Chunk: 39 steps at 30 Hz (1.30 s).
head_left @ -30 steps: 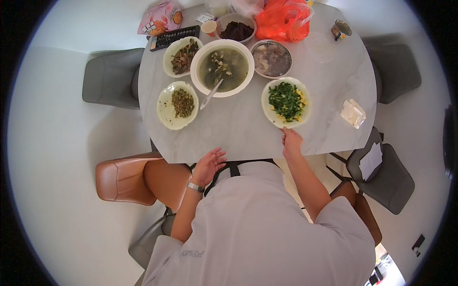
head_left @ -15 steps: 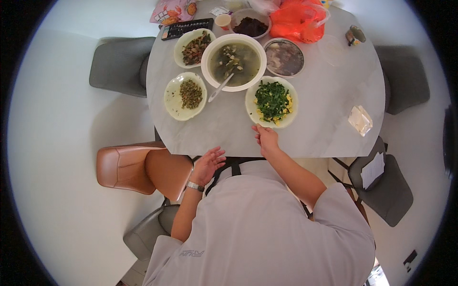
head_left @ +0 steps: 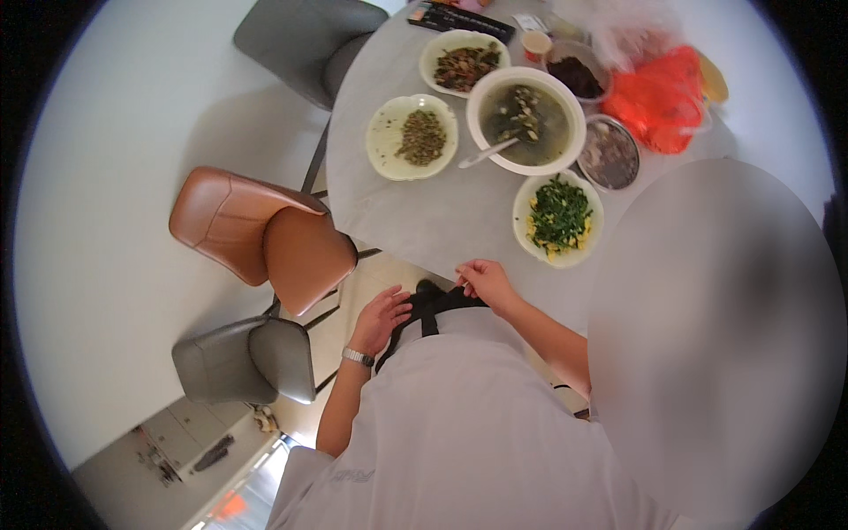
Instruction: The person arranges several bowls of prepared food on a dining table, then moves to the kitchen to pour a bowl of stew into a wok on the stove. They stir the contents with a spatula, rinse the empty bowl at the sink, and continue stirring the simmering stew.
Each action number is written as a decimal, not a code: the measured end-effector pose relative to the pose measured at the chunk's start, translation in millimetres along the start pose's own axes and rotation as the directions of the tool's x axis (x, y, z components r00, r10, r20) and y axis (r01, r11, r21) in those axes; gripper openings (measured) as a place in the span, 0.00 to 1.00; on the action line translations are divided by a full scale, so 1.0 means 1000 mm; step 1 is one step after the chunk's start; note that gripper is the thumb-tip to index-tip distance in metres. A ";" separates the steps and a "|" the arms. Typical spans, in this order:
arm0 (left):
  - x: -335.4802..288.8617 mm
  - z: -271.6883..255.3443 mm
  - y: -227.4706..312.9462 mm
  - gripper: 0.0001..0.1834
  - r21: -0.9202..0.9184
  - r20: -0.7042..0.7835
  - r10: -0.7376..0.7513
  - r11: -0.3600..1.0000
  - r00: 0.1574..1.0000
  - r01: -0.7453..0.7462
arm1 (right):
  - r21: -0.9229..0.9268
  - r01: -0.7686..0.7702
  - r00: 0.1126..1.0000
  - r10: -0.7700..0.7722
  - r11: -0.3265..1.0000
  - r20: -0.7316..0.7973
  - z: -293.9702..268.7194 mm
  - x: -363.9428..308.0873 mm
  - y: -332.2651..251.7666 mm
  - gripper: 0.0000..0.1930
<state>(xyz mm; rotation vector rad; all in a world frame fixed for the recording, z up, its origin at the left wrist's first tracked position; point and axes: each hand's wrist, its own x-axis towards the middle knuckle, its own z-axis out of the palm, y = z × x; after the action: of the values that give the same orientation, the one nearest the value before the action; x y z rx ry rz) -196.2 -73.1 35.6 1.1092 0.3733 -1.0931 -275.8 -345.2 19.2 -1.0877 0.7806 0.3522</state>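
Observation:
My left hand (head_left: 382, 320), with a metal-banded watch (head_left: 358, 356) on its wrist, hovers before my body, fingers apart and nothing in it. My right hand (head_left: 486, 284) is at the table's near edge, its fingers curled in and nothing visible in them. Closest to it is a scalloped plate of chopped greens and yellow egg (head_left: 558, 219), which it does not touch. Beyond stands a large white bowl of soup (head_left: 541, 132) with a white spoon (head_left: 488, 154) leaning on its rim. A plate of chopped green food (head_left: 417, 139) sits left of the bowl.
Farther back are another plate of food (head_left: 461, 64), a round container of food (head_left: 609, 154), a tub of dark food (head_left: 576, 76), a paper cup (head_left: 535, 46) and a red plastic bag (head_left: 658, 102). A brown chair (head_left: 305, 256) and grey chairs stand left. A blurred grey oval covers the right side.
My right hand has drawn back from the rim of the egg plate to the table's edge. The view has turned, shifting the table up and right; the blurred oval has appeared.

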 end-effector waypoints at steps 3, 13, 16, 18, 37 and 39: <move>-0.023 -0.034 -0.030 0.26 -0.039 -0.110 0.059 0.997 0.992 -0.063 | -0.158 0.011 0.992 0.008 0.987 0.126 0.019 0.005 -0.011 0.13; -0.145 -0.182 -0.239 0.22 -0.020 -0.701 0.030 0.998 0.713 -0.062 | -0.471 0.083 0.992 -0.030 0.878 0.119 0.082 -0.010 0.043 0.15; -0.176 -0.241 -0.339 0.18 -0.134 -0.822 -0.086 0.990 0.564 -0.043 | -0.554 0.108 0.975 0.021 0.826 0.222 0.117 -0.010 0.061 0.17; -0.220 -0.263 -0.409 0.16 -0.342 -0.811 -0.278 0.939 0.515 -0.033 | -0.676 0.188 0.957 0.020 0.713 0.288 0.152 -0.019 0.083 0.17; -0.322 -0.181 -0.643 0.10 -0.608 -0.649 -0.686 0.207 0.329 -0.766 | -0.503 0.806 0.355 0.424 0.312 0.833 0.592 -0.130 0.377 0.10; -0.311 -0.175 -0.642 0.11 -0.679 -0.592 -0.702 0.171 0.396 -0.713 | -0.498 0.820 0.324 0.487 0.283 0.811 0.645 -0.138 0.412 0.13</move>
<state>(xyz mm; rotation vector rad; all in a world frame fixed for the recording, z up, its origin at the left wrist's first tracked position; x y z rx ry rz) -840.8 221.3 -158.1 0.2011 1.8176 0.2871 -370.3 426.6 1.9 -1.7773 -1.0127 1.2072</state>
